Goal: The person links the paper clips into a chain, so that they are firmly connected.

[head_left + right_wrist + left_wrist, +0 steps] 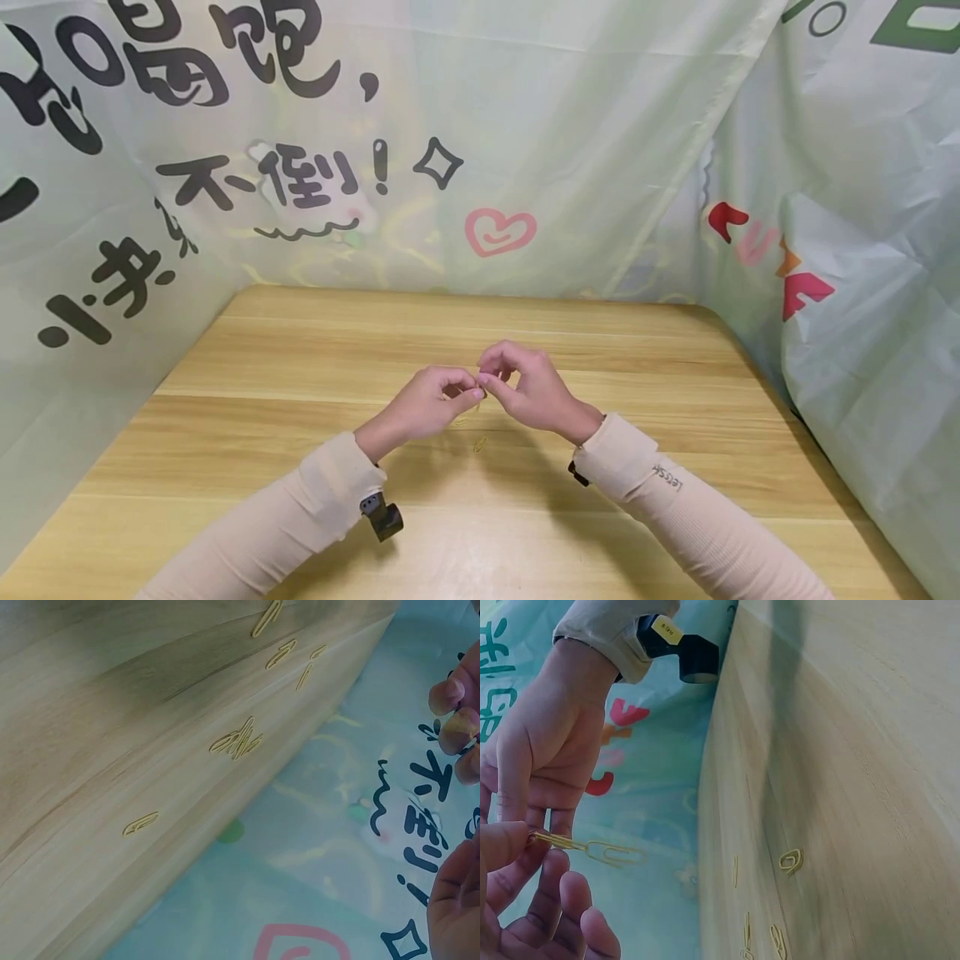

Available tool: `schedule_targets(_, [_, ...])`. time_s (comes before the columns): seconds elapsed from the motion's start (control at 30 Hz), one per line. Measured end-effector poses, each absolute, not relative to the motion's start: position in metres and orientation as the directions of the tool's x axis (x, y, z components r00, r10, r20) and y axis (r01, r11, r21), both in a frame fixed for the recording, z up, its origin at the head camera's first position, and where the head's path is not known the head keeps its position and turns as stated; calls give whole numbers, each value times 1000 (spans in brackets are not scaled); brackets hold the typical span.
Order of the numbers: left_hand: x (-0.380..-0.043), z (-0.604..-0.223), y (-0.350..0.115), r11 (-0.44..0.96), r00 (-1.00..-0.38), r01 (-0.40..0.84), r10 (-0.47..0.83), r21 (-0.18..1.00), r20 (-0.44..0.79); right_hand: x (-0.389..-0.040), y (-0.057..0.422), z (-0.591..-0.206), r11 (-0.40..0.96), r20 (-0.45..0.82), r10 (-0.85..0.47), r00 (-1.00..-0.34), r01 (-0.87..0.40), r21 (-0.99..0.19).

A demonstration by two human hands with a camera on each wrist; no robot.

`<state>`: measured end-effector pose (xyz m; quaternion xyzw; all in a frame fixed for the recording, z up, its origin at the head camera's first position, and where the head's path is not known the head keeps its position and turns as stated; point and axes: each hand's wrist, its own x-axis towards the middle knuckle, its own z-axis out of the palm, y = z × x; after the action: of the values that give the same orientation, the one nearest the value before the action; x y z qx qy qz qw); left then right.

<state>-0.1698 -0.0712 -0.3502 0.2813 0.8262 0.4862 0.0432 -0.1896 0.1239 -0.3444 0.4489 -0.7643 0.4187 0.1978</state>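
Above the middle of the table, my left hand (pixel 427 404) and right hand (pixel 536 396) meet at the fingertips. Both pinch gold wire paper clips, thumb against fingers. In the left wrist view, linked paper clips (pixel 607 851) stick out from between the fingertips; the ends in the pinch are covered. Below the hands, a loose paper clip (pixel 482 444) lies on the wood, with another beside it.
More loose clips lie on the wooden table (pixel 315 350), among them a small cluster (pixel 240 739) and a single clip (pixel 141 823). A printed cloth (pixel 600 167) hangs behind the table and along both sides. Each wrist carries a black camera (pixel 382 517).
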Motion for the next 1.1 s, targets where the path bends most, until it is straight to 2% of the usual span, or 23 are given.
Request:
schedule_targets(0.2, [-168, -350, -72, 369, -843, 412, 502, 833, 195, -189, 126, -343, 270, 659, -519, -544, -836, -478])
schedule_targets(0.43, [-168, -352, -77, 381, -852, 397, 492, 835, 180, -190, 135, -344, 352, 605, -490, -627, -778, -521])
schedule_targets(0.53, [-168, -354, -79, 389, -856, 389, 488, 835, 171, -193, 139, -345, 427, 549, -477, -686, -727, -538])
schedule_targets(0.8, [-167, -355, -81, 401, -869, 364, 471, 840, 152, -207, 155, -351, 631, 310, -413, -857, -514, -581])
schedule_targets(0.93, [-165, -353, -82, 405, -876, 348, 461, 846, 139, -213, 166, -354, 706, 150, -422, -894, -428, -564])
schedule_targets(1.1, [-164, -353, -83, 415, -883, 336, 452, 846, 129, -221, 176, -362, 777, -46, -443, -896, -358, -518])
